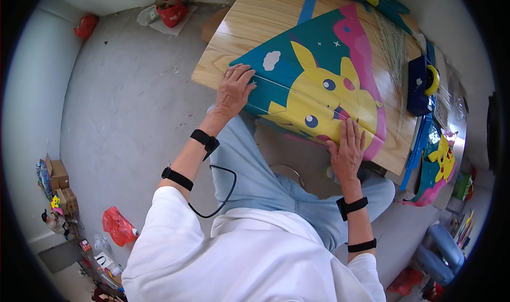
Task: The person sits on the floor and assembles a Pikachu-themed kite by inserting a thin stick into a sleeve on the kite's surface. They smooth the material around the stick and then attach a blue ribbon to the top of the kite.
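A triangular kite sheet (313, 49), teal with a pink wavy border and a large yellow cartoon face, lies over the table's near side. Its near part hangs past the edge above my lap. A thin pale line, a rod or a seam, runs along it between my hands; which of these it is I cannot tell. My left hand (232, 92) rests on the sheet's left tip with fingers laid over it. Near the pink border my right hand (348, 150) presses down, fingers stretched out flat beside the printed mouth.
The wooden table (255, 15) holds a bundle of thin pale rods (392, 52), a dark blue box with a yellow ring (419, 84) and blue strips (308, 4). Another printed sheet (438, 164) lies at right. Cardboard boxes (57, 174) and red bags (118, 225) stand on the floor.
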Available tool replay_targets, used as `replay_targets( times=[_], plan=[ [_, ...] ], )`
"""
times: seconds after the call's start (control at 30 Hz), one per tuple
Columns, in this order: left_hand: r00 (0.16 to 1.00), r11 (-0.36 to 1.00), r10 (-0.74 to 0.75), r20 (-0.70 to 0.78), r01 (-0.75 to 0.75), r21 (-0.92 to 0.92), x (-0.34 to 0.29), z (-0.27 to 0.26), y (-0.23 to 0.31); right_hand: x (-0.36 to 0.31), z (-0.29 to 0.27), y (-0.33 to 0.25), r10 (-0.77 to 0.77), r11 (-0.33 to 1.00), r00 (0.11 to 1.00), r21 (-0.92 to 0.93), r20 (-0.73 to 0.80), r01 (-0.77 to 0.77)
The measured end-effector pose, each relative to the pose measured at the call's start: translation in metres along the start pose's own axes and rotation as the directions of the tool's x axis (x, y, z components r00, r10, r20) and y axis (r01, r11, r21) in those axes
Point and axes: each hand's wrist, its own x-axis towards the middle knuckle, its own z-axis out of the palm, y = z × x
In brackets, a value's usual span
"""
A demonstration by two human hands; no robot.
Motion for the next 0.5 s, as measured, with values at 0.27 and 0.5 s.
replay_targets(
  times=[0.27, 0.5],
  plan=[
    [0.999, 0.999, -0.025, 0.031, 0.026, -0.036, -0.002, -0.001, 0.007, 0.0, 0.001, -0.004, 0.0, 1.0, 1.0, -0.027, -0.016, -0.001],
    [0.998, 0.999, -0.04, 0.052, 0.041, -0.022, -0.002, -0.003, 0.009, -0.002, 0.003, -0.002, 0.0, 0.999, 1.0, -0.038, -0.011, 0.0]
  ],
)
